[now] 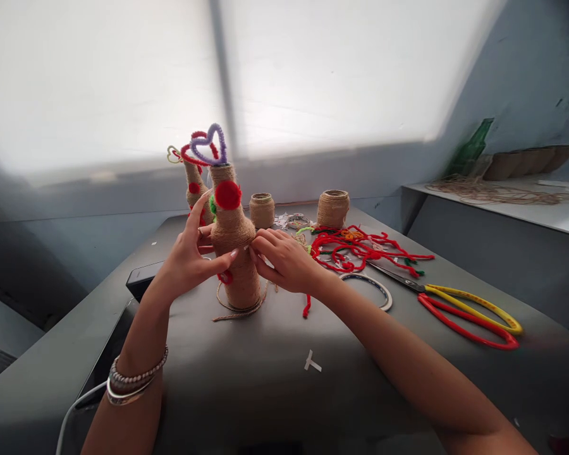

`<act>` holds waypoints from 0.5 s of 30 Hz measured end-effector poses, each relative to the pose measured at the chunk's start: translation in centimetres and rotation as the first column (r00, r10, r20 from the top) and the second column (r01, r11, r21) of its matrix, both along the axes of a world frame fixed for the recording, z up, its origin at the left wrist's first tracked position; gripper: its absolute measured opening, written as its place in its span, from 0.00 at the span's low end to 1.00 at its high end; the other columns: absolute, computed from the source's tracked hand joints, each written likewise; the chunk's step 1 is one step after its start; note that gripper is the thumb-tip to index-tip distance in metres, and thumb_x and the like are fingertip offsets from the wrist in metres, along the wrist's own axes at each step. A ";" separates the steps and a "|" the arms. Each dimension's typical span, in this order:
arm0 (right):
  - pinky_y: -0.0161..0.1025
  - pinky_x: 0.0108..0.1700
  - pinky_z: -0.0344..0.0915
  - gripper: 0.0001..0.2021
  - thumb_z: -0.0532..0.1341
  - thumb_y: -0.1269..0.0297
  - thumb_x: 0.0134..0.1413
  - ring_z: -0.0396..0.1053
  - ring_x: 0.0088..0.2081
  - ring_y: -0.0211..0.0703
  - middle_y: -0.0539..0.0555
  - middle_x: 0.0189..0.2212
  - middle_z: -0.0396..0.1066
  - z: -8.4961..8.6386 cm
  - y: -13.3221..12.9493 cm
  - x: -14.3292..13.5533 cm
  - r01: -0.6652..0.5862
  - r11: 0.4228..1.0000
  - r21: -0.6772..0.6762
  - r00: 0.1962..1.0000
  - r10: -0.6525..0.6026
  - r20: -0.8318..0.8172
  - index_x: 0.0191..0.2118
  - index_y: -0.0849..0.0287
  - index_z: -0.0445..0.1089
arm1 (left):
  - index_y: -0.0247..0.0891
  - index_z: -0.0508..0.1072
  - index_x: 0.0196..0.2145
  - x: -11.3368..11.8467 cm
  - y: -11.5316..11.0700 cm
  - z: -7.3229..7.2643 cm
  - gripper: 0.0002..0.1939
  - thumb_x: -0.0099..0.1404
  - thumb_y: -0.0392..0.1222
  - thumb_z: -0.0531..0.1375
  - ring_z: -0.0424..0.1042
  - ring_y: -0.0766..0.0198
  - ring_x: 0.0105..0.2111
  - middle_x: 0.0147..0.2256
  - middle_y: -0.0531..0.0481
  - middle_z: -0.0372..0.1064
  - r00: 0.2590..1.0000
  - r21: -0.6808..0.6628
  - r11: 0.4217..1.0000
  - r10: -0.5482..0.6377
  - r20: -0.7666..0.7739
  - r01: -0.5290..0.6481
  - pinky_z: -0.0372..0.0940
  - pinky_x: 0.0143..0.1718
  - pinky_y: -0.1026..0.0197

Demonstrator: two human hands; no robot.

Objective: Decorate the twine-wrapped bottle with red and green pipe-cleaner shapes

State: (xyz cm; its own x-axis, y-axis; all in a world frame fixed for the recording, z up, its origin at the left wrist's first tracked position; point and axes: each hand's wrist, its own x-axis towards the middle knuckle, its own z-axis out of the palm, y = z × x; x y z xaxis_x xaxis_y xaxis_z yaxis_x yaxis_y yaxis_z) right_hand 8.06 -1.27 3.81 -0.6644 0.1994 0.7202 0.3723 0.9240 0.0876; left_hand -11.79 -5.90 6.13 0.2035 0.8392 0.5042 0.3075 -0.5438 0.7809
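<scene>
White paper scraps [309,361] lie on the grey table [246,385], nearer than the grip and slightly right. Curved round a twine-wrapped bottle [239,278], the left hand [187,256] has its thumb at the front and its fingers on the far left side. Opposite, the right hand [289,260] bunches its fingertips against the bottle's side; whether they pinch anything I cannot tell. The bottle stands between both hands, loose twine [253,309] round its base below the grip, a red pompom [228,195] and a purple heart [224,142] above the thumbs. Right of the grip lie a tape ring [385,294], scissors [424,289] and tangled red yarn [341,249]. Beyond it stand two twine-covered jars [333,210] and, leftward, a second bottle [196,183]; far right, a green bottle [474,148].
</scene>
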 end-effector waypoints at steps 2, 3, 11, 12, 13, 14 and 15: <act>0.38 0.36 0.55 0.07 0.48 0.68 0.61 0.59 0.31 0.41 0.53 0.28 0.64 0.1 -0.1 0.0 0.005 1.000 0.006 1.000 -0.005 0.001 0.32 0.59 0.59 | 0.45 0.38 0.66 -0.1 0.0 0.0 0.52 0.54 0.42 0.67 0.75 0.54 0.41 0.44 0.44 0.73 1.000 -0.004 1.000 -0.002 -0.003 0.002 0.72 0.44 0.51; 0.38 0.36 0.55 0.07 0.48 0.68 0.61 0.59 0.31 0.41 0.53 0.28 0.64 0.1 -0.2 0.0 0.014 1.000 0.011 1.000 -0.014 0.003 0.32 0.59 0.59 | 0.46 0.38 0.66 -0.1 0.0 0.0 0.53 0.54 0.42 0.67 0.75 0.54 0.41 0.44 0.44 0.73 1.000 -0.005 1.000 -0.003 -0.006 0.003 0.72 0.44 0.51; 0.40 0.34 0.51 0.09 0.49 0.64 0.60 0.59 0.31 0.43 0.54 0.28 0.66 0.3 -1.5 -0.5 0.209 0.960 0.184 0.975 -0.220 0.041 0.31 0.60 0.61 | 0.46 0.37 0.66 -0.3 0.3 -0.3 0.53 0.53 0.41 0.67 0.75 0.55 0.40 0.43 0.45 0.74 0.999 0.054 0.998 -0.005 -0.039 0.007 0.72 0.44 0.52; 0.40 0.34 0.50 0.09 0.49 0.64 0.60 0.59 0.30 0.43 0.54 0.28 0.66 0.2 -1.6 -0.6 0.233 0.952 0.197 0.969 -0.245 0.041 0.31 0.60 0.61 | 0.46 0.37 0.66 -0.3 0.2 -0.3 0.53 0.54 0.41 0.67 0.75 0.56 0.39 0.42 0.46 0.74 0.999 0.061 0.998 0.001 -0.045 0.002 0.72 0.44 0.52; 0.40 0.34 0.50 0.09 0.49 0.65 0.60 0.59 0.31 0.43 0.54 0.27 0.66 0.2 -1.8 -0.7 0.251 0.946 0.207 0.964 -0.264 0.038 0.31 0.60 0.62 | 0.46 0.37 0.66 -0.3 0.2 -0.3 0.52 0.54 0.41 0.66 0.75 0.56 0.39 0.42 0.46 0.74 0.999 0.066 0.998 0.009 -0.050 -0.005 0.72 0.44 0.52; 0.40 0.34 0.50 0.10 0.49 0.65 0.60 0.59 0.31 0.43 0.54 0.27 0.66 0.2 -2.0 -0.7 0.266 0.940 0.213 0.959 -0.280 0.036 0.31 0.60 0.62 | 0.46 0.37 0.66 -0.3 0.2 -0.3 0.52 0.55 0.41 0.66 0.75 0.56 0.39 0.42 0.46 0.74 0.998 0.069 0.998 0.014 -0.053 -0.010 0.72 0.44 0.51; 0.40 0.34 0.49 0.10 0.49 0.65 0.61 0.59 0.31 0.43 0.54 0.27 0.66 0.2 -2.1 -0.8 0.279 0.935 0.218 0.956 -0.293 0.033 0.31 0.60 0.62 | 0.46 0.37 0.66 -0.4 0.2 -0.3 0.51 0.55 0.41 0.66 0.75 0.56 0.39 0.41 0.46 0.74 0.998 0.071 0.997 0.015 -0.057 -0.011 0.72 0.44 0.51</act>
